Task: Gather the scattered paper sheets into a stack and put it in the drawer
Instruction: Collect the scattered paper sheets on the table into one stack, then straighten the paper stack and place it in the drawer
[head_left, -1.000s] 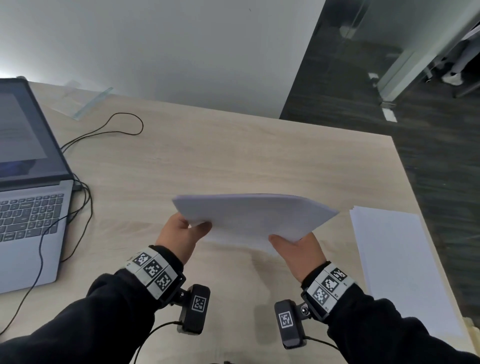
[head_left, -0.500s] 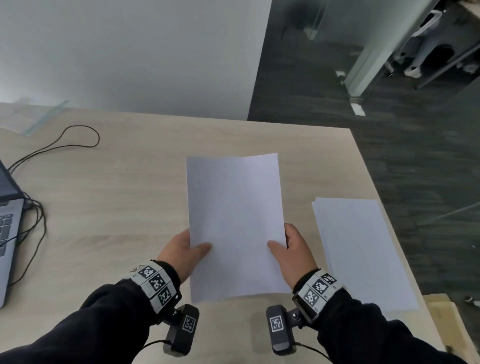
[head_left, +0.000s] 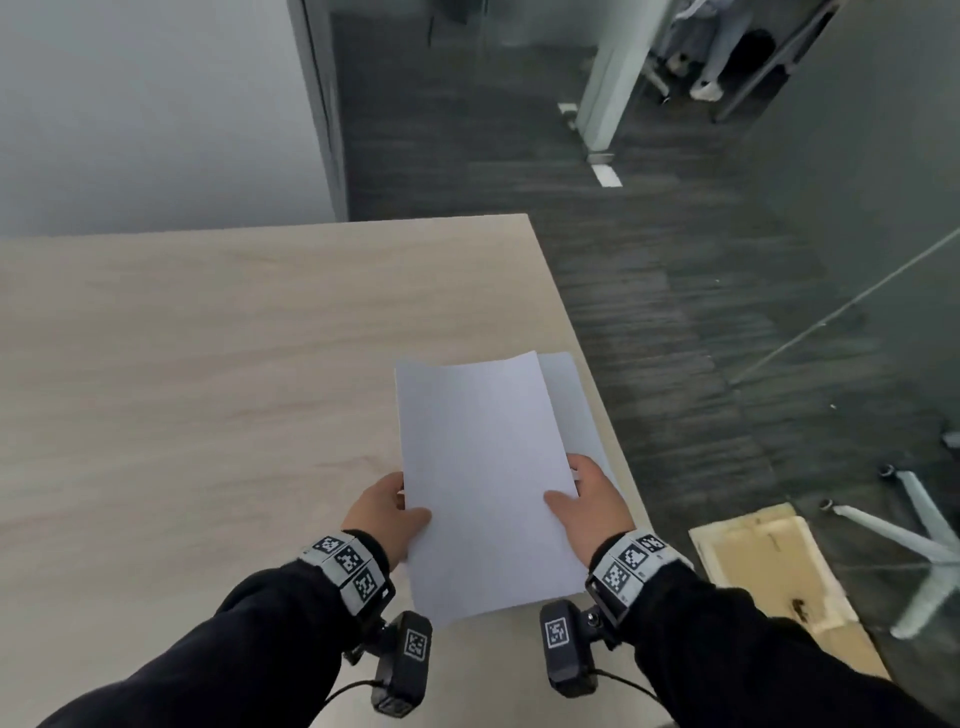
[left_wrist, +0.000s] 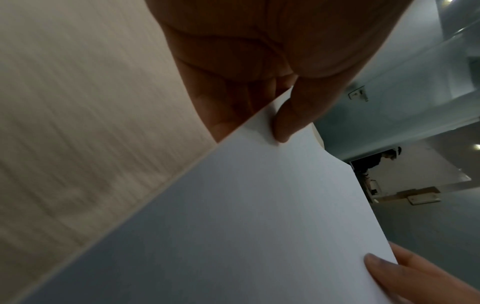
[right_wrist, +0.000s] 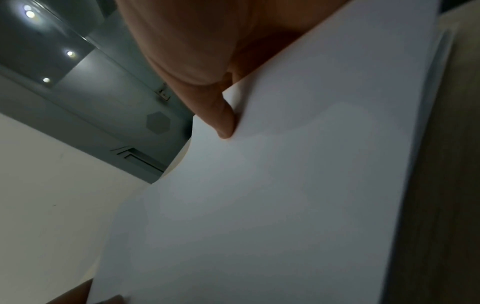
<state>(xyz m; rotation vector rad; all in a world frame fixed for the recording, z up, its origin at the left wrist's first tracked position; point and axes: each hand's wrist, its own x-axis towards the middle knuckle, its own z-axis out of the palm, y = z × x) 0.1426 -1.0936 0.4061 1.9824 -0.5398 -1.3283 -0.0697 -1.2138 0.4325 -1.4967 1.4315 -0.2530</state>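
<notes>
White paper makes up the held stack, which hangs in the air between both hands with its long axis running straight away from the person. The left hand grips the near left edge, thumb on top and fingers curled beneath; the right hand does the same on the near right edge. Just under and a little to the right of the right hand, a second pile of sheets lies flat on the wooden desk near its right edge, its long axis roughly parallel to the held stack. The right hand is clearly nearer that pile, so I judge the next move is down and slightly rightward. No drawer is visible.
</notes>
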